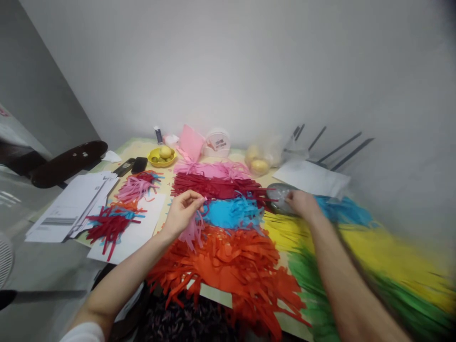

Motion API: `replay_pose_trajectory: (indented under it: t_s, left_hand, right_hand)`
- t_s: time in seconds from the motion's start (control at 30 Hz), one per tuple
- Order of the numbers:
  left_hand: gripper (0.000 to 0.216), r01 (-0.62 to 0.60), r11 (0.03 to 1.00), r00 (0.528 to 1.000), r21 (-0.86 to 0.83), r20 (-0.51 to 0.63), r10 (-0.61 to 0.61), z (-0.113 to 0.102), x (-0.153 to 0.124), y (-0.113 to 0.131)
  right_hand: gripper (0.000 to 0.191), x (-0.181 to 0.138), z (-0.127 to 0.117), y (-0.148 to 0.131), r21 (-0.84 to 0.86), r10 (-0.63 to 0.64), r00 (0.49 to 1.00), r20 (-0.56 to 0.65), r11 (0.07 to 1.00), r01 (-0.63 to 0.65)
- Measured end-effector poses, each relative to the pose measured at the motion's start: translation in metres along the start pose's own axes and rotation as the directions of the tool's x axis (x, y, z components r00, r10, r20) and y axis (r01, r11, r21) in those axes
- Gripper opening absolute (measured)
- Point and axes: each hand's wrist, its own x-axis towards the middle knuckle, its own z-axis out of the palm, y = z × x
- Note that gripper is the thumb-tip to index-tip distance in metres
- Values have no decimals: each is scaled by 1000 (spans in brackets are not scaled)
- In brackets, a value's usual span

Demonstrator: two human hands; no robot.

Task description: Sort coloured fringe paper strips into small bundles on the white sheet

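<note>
My left hand pinches the top end of a pink fringed paper tassel, whose strips hang down over the blue and orange paper. On the right, my right hand reaches to a grey dish with something clear or whitish in it. Its fingertips are drawn together at the dish, and what they hold, if anything, cannot be made out. Between the hands lie stacks of fringed paper: dark red, light blue and, nearest me, orange. Pink fringed paper lies behind the dark red stack.
Finished-looking multicoloured tassels rest on white paper at left, beside printed sheets. A yellow bowl of fruit, a phone and a white tub stand behind. Yellow and green fringes spread at right.
</note>
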Motion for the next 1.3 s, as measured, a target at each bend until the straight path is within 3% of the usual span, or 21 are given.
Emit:
replay_pose_trajectory:
  t_s: [0.13,0.3,0.33,0.43,0.5,0.67,0.8,0.9,1.03,1.3]
  left_hand:
    - [18,-23,996,999,82,33,20,-1,-7,4]
    - [16,-77,980,992,183,108,57,17,-23,19]
    - [16,-89,976,992,200,107,69,20,-27,22]
    - [13,-134,958,990,256,80,117,22,-38,28]
    - [12,-156,947,987,280,74,141,19,-45,31]
    - [14,-191,918,982,347,72,177,9,-62,37]
    - [14,-267,831,964,488,131,233,4,-71,44]
    - [14,-319,765,948,560,198,251,1,-76,47]
    - [13,-346,715,938,608,202,282,1,-79,44]
    - [11,-270,841,962,469,155,223,-3,-76,28]
  right_hand:
    - [28,-39,-28,-29,273,59,990,-130,962,-21]
    - [31,-143,-24,-108,598,-182,974,-134,769,226]
    - [32,-164,-21,-123,664,-236,963,-133,700,263]
    - [26,-210,-16,-158,893,-272,945,-180,359,273]
    - [22,-224,-17,-171,927,-267,943,-197,263,268]
    - [15,-237,-19,-183,922,-296,928,-226,243,302]
    - [13,-244,-18,-186,906,-288,930,-230,285,312]
    - [16,-247,-17,-188,893,-316,924,-215,319,317]
    - [25,-247,-13,-190,890,-324,926,-193,340,305]
    - [31,-248,-2,-191,852,-322,926,-195,411,323]
